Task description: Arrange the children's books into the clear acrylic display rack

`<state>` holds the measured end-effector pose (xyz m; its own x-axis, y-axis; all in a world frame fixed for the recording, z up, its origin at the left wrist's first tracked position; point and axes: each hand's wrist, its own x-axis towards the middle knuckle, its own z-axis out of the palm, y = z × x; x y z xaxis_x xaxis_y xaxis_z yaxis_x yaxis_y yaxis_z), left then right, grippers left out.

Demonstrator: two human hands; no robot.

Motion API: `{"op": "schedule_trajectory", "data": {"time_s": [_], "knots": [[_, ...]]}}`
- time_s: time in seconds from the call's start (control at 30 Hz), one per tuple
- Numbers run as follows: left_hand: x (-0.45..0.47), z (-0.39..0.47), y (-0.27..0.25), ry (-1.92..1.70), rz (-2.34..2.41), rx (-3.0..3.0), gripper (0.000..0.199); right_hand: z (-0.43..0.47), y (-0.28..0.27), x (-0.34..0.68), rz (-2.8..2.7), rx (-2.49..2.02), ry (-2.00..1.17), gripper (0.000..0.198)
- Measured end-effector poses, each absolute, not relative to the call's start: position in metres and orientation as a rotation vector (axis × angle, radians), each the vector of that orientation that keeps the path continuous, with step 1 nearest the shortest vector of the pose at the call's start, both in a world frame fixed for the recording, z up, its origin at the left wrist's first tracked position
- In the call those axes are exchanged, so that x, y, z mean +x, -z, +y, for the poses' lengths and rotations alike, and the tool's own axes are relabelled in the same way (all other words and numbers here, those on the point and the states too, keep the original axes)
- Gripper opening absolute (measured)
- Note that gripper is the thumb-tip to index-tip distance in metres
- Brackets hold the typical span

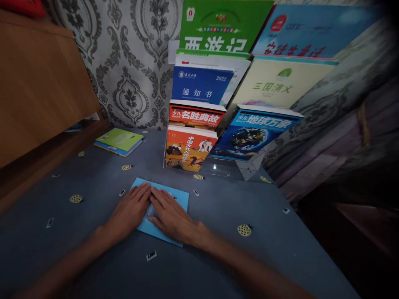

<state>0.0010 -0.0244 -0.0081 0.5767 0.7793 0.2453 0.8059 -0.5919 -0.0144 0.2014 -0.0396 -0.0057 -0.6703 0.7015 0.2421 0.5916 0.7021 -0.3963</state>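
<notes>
Light-blue booklet (146,225) on grey-blue table (215,257): bklt lies flat under both hands. Clock is read from bklt, 12 = away from person. Step looks like pressing/smoothing; best w/ even wt, palms low, strokes from middle out to 3 & 9, one hand as anchor vs skidding.
Wooden cabinet (40,83): at 10, along table's L side; limits reach that way.
Book rack (227,168): clear, tiers of bks standing, 12 to 2. Orange book (187,153) at its front is near bklt's far edge, not touching, so least slack there; go easy on strokes toward 1.
Table's R edge: slants from 2 down to 4, well apart from bklt. Near edge at 6 n/a, can't make out.
Green book (118,140): at 10 to 11, flat on another bk, well apart from hands.
R hand (171,216): on bklt's 3 side, palm down, fingers out, thumb slightly apart; grips nothing.
L hand (132,207): on 9 side, palm down, fingers out & close tog.; grips nothing. Tips meet R hand's nr bklt's 12.
Pineapple print (245,230): at 3 to 4, flat pattern, no snag; sideways room looks best here.
</notes>
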Motion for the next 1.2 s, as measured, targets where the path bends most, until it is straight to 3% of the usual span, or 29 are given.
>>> {"op": "schedule_trajectory", "data": {"time_s": [0.5,0.8,1.2], "knots": [[-0.024,-0.01,0.011,0.217,-1.578,-2.692,0.057,-0.049,0.02,0.265,-2.387,-1.437,-0.34,0.063],[0.013,-0.041,0.007,0.264,-1.18,-2.893,0.05,-0.048,0.02,0.263,-2.378,-1.437,-0.285,0.06],[0.008,-0.045,0.002,0.134,-0.856,-3.119,0.082,-0.049,0.012,0.264,-2.457,-1.333,-0.247,0.049]]}}
